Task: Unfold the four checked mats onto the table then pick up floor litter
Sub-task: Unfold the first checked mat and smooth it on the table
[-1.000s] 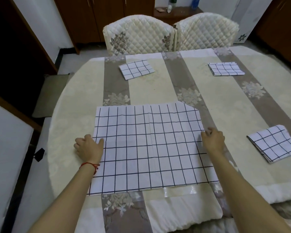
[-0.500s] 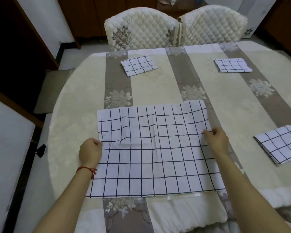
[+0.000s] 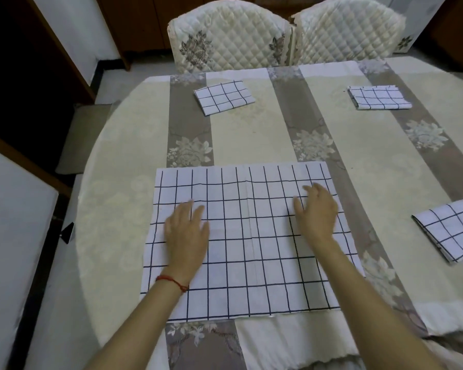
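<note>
Four checked mats lie on the table [image 3: 372, 161], which is covered with a striped, flowered cloth. The nearest mat [image 3: 249, 244] is spread out flat at the near edge, with a crease running down its middle. The left hand [image 3: 186, 231] lies palm down on the mat's left half, fingers straight and together, holding nothing. The right hand [image 3: 316, 212] lies over the right half with fingers loosely spread and slightly bent, also holding nothing; it is blurred, so its contact with the cloth is unclear. Three mats are still folded: one at the far left [image 3: 223, 97], one at the far right [image 3: 378, 97], one at the right edge [image 3: 452, 229]. Two quilted chairs [image 3: 230, 36] stand behind the table.
</note>
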Action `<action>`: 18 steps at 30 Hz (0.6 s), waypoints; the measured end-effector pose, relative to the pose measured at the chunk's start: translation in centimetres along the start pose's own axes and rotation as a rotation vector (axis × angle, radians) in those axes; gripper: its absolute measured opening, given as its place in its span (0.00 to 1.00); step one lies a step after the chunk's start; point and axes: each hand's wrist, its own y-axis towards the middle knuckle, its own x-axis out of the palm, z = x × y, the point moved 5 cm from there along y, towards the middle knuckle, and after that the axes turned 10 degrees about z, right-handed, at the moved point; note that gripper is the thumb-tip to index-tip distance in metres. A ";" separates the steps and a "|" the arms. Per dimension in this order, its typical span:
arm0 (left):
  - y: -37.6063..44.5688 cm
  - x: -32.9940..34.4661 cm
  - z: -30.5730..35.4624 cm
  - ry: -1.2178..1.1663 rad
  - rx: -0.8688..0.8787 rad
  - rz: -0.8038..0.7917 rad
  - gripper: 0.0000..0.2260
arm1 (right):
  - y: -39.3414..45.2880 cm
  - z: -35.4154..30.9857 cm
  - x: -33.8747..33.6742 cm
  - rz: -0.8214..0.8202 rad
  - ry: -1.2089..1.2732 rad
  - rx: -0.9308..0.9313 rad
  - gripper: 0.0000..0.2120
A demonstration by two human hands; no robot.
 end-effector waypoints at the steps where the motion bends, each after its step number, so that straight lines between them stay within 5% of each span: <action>1: -0.4 0.9 1.9 -0.001 0.097 -0.042 0.13 | -1.1 -1.8 1.2 -0.025 -0.004 -0.108 0.18; 4: -1.9 3.8 5.1 0.024 0.230 -0.219 0.19 | -4.6 -6.0 4.5 -0.188 0.001 -0.356 0.22; 7: -2.8 6.0 3.8 0.107 0.163 -0.325 0.24 | -6.7 -5.9 6.7 -0.358 -0.037 -0.452 0.30; 15: -2.6 5.3 -0.3 0.121 -0.057 -0.204 0.34 | -2.1 4.2 2.8 -0.182 -0.166 0.057 0.30; 18: -2.7 5.5 -0.2 0.120 -0.068 -0.206 0.34 | -3.0 0.1 2.8 -0.130 -0.118 -0.018 0.31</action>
